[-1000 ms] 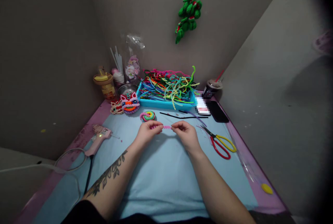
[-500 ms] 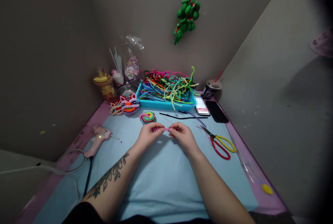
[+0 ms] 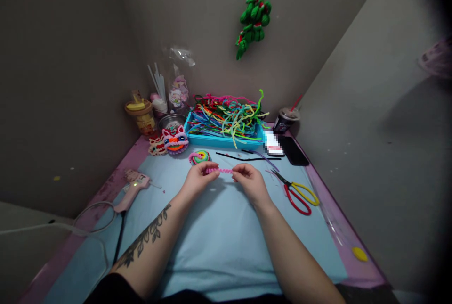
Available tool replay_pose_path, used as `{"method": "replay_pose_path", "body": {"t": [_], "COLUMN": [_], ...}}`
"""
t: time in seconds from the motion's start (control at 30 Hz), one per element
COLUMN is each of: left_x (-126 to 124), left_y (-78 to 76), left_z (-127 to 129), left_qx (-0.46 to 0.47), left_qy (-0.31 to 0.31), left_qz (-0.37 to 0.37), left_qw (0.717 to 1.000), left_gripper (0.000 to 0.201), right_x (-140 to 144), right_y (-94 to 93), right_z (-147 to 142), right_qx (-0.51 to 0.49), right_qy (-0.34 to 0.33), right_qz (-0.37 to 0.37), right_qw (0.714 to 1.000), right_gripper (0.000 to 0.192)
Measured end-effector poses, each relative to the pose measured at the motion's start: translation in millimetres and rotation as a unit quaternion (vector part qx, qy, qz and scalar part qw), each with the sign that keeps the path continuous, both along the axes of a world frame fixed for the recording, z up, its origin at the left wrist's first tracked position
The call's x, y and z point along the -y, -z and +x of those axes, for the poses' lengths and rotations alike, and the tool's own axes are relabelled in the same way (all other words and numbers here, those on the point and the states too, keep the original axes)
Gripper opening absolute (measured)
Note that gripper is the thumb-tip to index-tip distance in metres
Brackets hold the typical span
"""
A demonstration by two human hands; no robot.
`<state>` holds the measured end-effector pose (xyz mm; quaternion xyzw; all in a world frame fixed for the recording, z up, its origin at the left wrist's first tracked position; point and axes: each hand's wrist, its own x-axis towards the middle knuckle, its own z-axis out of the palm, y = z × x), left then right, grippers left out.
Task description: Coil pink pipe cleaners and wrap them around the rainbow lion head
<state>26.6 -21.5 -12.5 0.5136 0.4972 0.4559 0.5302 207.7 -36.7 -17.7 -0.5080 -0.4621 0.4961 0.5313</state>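
A pink pipe cleaner (image 3: pixel 225 170), crimped into a tight wavy coil, stretches between my two hands above the blue cloth. My left hand (image 3: pixel 200 177) pinches its left end between thumb and fingers. At the other end, my right hand (image 3: pixel 249 182) is closed on the tip. Just behind my left hand lies a rolled spiral of multicoloured pipe cleaners (image 3: pixel 199 157), partly covered by the fingers. Black pipe cleaners (image 3: pixel 243 160) and a purple one (image 3: pixel 269 161) rest beyond my right hand. Scissors (image 3: pixel 291 186) with one red and one yellow handle lie to its right, blades partly apart.
A blue tray (image 3: pixel 226 142) heaped with pipe cleaners stands at the back. On the left are a pink glue gun (image 3: pixel 136 186) with its cord, a lion-head figure (image 3: pixel 175 141) and a lidded cup (image 3: pixel 143 118). A phone (image 3: pixel 294 151) and a drink cup (image 3: pixel 286 119) stand at right.
My hands have moved apart, and a longer stretch of the pink pipe cleaner now shows between them. The left hand shifted left and the right hand slightly right.
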Motion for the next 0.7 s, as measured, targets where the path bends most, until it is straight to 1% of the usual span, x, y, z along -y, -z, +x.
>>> {"method": "replay_pose_path", "body": {"t": [0.1, 0.17, 0.33, 0.47, 0.57, 0.63, 0.7], "left_x": [-3.0, -4.2, -3.4, -1.8, -2.3, -3.3, -3.8], "left_y": [1.5, 2.2, 2.1, -1.6, -3.7, -4.1, -3.8], "left_z": [-1.6, -2.2, -1.8, -1.3, -1.6, -1.5, -0.5], "left_qx": [0.010, 0.018, 0.014, 0.031, 0.083, 0.144, 0.204], "left_qy": [-0.020, -0.027, -0.037, -0.022, -0.033, -0.054, -0.069], "left_qz": [0.001, -0.002, 0.004, 0.005, -0.008, -0.022, -0.036], "left_qw": [1.000, 0.999, 0.999, 0.999, 0.996, 0.988, 0.976], "left_gripper": [0.044, 0.040, 0.034, 0.032, 0.032, 0.034, 0.035], "right_x": [-3.5, -5.0, -1.5, 0.7, -2.2, -4.5, -5.6], "right_y": [2.3, 3.6, 3.9, 6.3, 9.0, 9.3, 7.9], "right_z": [6.4, 8.8, 1.7, -4.6, -3.1, -1.3, -1.1], "right_qx": [-0.017, -0.008, 0.048, 0.072, 0.038, -0.016, -0.077], "right_qy": [0.040, 0.044, 0.013, -0.027, -0.009, 0.015, 0.022], "right_qz": [0.010, 0.010, 0.038, 0.042, 0.031, 0.017, -0.002], "right_qw": [0.999, 0.999, 0.998, 0.996, 0.999, 1.000, 0.997], "right_gripper": [0.020, 0.022, 0.035, 0.037, 0.044, 0.049, 0.048]}}
